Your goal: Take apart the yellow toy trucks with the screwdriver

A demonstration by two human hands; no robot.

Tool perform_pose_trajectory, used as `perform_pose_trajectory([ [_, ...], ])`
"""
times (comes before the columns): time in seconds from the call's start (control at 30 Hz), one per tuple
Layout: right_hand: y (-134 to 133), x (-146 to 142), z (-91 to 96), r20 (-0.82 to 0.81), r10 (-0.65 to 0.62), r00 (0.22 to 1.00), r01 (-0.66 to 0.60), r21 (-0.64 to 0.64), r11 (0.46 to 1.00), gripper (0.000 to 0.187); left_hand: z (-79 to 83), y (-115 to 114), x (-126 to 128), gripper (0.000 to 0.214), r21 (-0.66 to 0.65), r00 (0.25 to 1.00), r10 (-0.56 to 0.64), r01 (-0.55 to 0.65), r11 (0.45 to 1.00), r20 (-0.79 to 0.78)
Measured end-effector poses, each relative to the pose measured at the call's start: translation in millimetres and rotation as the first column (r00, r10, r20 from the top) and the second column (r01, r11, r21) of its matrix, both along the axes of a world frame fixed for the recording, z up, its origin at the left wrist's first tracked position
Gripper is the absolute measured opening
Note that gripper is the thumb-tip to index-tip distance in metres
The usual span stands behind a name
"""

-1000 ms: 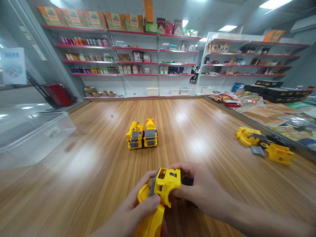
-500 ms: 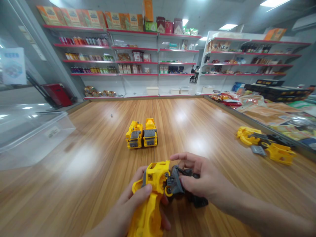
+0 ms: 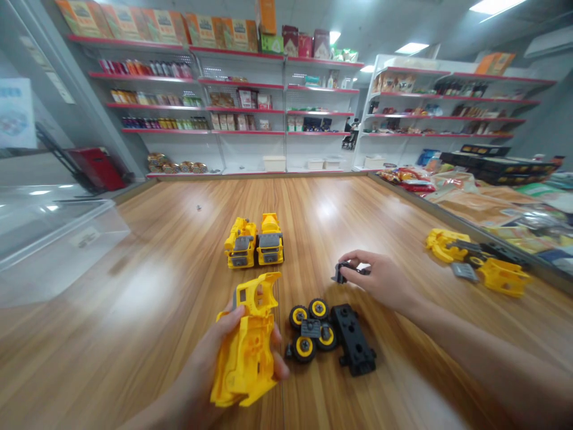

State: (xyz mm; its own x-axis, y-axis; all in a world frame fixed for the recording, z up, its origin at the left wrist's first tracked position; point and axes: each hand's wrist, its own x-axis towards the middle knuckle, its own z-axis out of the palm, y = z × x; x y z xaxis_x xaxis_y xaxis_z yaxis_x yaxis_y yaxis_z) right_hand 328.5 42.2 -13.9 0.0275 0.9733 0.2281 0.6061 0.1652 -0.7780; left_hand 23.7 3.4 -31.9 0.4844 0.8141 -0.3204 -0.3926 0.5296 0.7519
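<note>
My left hand (image 3: 210,364) grips a yellow toy truck body shell (image 3: 247,340), held just above the wooden table (image 3: 156,286). My right hand (image 3: 380,278) pinches a small dark grey part (image 3: 341,273) close to the tabletop, to the right of the shell. Between my hands lie a black chassis (image 3: 353,346) and yellow-hubbed wheels (image 3: 308,331) with a small grey piece among them. Two assembled yellow toy trucks (image 3: 255,242) stand side by side farther back on the table.
More yellow and grey toy parts (image 3: 478,263) lie at the table's right edge. A clear plastic bin (image 3: 49,239) stands at the left. Packaged goods (image 3: 492,197) cover a counter to the right. Store shelves (image 3: 233,107) line the back wall.
The toy has come apart: the chassis and wheels now lie on the table. My left hand lowered the yellow shell toward me; my right hand moved away to the right with a small grey part.
</note>
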Motion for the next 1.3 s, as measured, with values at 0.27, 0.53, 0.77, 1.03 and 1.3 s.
perform_pose_trajectory([
  [0.27, 6.1, 8.1, -8.5, 0.227, -0.058, 0.972, 0.047, 0.057, 0.997, 0.018, -1.0, 0.0, -0.6, 0.042, 0.019, 1.0, -0.013, 0.013, 1.0, 0.023],
  [0.53, -4.5, -5.4, -0.4, 0.295, -0.014, 0.955, -0.031, 0.148, 0.988, 0.015, 0.7, 0.6, -1.0, 0.044, 0.012, 1.0, -0.014, 0.013, 1.0, 0.026],
  [0.77, -33.3, -39.6, 11.4, 0.394, 0.253, 0.884, -0.356, 0.214, 0.91, 0.019, 5.5, -1.0, 2.7, 0.035, -0.009, 0.998, 0.001, 0.0, 1.0, 0.056],
  [1.03, -37.7, -48.8, 17.2, 0.136, 0.18, 0.974, -0.202, 0.173, 0.964, 0.011, 6.6, -1.1, 2.7, 0.038, 0.001, 0.989, -0.106, 0.107, 0.994, 0.102],
  [1.3, -53.6, -64.1, 11.8, 0.093, 0.382, 0.919, -0.393, 0.192, 0.899, 0.009, 2.8, -5.5, 0.1, 0.079, -0.188, 0.909, -0.37, 0.404, 0.895, 0.194],
])
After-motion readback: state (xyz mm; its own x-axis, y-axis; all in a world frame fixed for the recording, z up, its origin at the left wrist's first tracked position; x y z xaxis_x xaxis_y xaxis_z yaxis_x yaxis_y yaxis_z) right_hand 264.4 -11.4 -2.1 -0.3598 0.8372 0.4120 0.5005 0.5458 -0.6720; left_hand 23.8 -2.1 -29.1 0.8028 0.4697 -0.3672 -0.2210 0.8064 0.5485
